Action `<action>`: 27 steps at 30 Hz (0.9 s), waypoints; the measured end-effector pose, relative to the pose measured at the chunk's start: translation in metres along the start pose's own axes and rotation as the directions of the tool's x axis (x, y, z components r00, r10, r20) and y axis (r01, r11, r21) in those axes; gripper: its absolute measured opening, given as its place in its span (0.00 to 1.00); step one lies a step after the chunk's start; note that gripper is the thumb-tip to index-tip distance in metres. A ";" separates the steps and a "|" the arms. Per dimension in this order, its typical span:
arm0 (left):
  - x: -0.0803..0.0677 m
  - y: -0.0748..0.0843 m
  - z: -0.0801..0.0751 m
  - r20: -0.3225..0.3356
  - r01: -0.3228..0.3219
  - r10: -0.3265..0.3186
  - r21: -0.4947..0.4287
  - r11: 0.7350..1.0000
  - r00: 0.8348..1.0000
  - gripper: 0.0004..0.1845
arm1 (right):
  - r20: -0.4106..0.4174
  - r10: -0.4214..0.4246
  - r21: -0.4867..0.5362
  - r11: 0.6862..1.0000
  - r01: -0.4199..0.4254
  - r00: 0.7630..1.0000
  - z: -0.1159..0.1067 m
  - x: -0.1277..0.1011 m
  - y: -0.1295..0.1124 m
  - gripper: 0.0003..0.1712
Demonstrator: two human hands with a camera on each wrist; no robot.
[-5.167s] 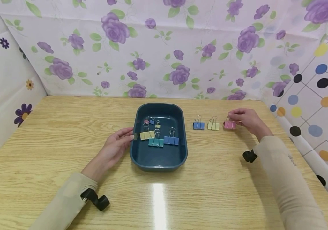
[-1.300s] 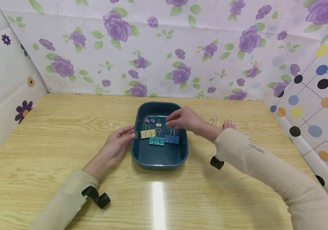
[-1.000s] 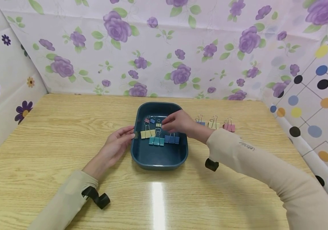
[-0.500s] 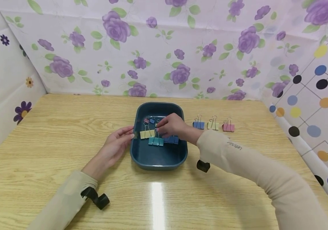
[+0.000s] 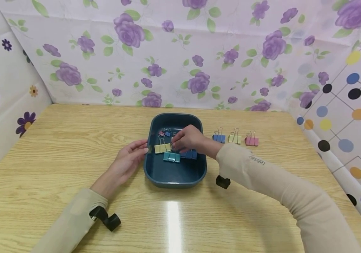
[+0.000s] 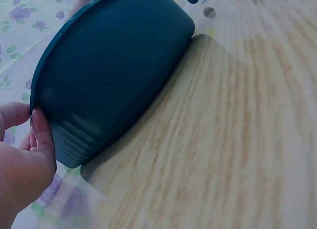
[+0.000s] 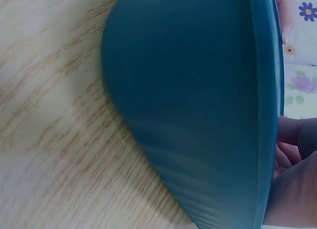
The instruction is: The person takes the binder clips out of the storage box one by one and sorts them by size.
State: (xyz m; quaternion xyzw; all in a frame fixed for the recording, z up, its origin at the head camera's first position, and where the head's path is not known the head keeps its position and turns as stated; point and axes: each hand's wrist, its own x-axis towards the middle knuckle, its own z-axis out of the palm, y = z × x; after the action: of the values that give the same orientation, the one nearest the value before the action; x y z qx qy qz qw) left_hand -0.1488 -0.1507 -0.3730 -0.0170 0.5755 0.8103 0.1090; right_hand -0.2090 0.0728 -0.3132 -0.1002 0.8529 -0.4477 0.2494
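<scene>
Floral sheets walled a wooden bench [image 5: 57,147]. Nearest, the left hand [image 5: 129,160] rested relaxed fingers on the teal tray [image 5: 168,177] at its nine o'clock rim. Inside, the right hand [image 5: 188,140] reached with curled fingers among binder clips; whether it pinched the teal clip [image 5: 171,156] could not be told. Light, stiff, springy, that clip probably lifts best by its wire loops. At three o'clock stood three clips [image 5: 235,139].

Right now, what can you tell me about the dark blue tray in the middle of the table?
The tray is a dark teal-blue, rounded-corner rectangle with raised walls and a thin rim; it looks like smooth plastic. It sits flat on the wooden table. Inside lie several binder clips, among them a yellow clip and a teal clip. The left hand touches its left wall, and the right hand reaches down inside it. Three more clips stand in a row outside, to its right.
</scene>
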 end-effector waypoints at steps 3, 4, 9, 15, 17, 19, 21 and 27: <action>0.000 -0.001 0.000 0.002 -0.011 0.011 -0.005 1.000 1.000 0.23 | 0.020 -0.016 -0.004 1.000 0.016 1.000 -0.001 0.000 0.001 0.10; 0.001 -0.002 0.000 0.006 -0.015 0.015 -0.005 1.000 1.000 0.23 | 0.025 -0.018 -0.003 1.000 0.018 1.000 -0.002 0.000 0.001 0.10; 0.001 -0.002 0.000 0.005 -0.019 0.019 -0.005 1.000 1.000 0.23 | 0.041 -0.035 0.005 0.999 0.035 0.999 -0.004 -0.002 0.003 0.10; 0.001 -0.002 0.000 -0.002 -0.012 0.012 -0.009 1.000 1.000 0.23 | 0.046 -0.051 0.031 0.998 0.049 0.998 -0.008 -0.003 0.002 0.09; 0.001 -0.002 0.000 -0.003 -0.009 0.009 -0.008 1.000 1.000 0.23 | 0.049 -0.053 0.044 0.998 0.050 0.997 -0.010 -0.003 0.001 0.10; 0.001 -0.002 0.000 -0.005 -0.006 0.006 -0.007 1.000 1.000 0.23 | 0.052 -0.058 0.063 0.996 0.055 0.997 -0.013 -0.004 0.000 0.12; 0.001 -0.002 0.000 -0.006 -0.003 0.003 -0.006 1.000 1.000 0.23 | 0.054 -0.071 0.081 0.994 0.066 0.996 -0.016 -0.005 -0.001 0.13; 0.002 -0.002 0.000 -0.004 -0.003 0.003 -0.010 1.000 1.000 0.22 | 0.047 -0.121 0.122 0.986 0.115 0.992 -0.024 -0.009 -0.007 0.14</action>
State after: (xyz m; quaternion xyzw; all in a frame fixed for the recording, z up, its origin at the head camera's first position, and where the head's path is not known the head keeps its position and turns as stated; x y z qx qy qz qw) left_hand -0.1501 -0.1500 -0.3754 -0.0184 0.5717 0.8133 0.1064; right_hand -0.2138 0.0895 -0.2929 -0.1475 0.8101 -0.5088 0.2510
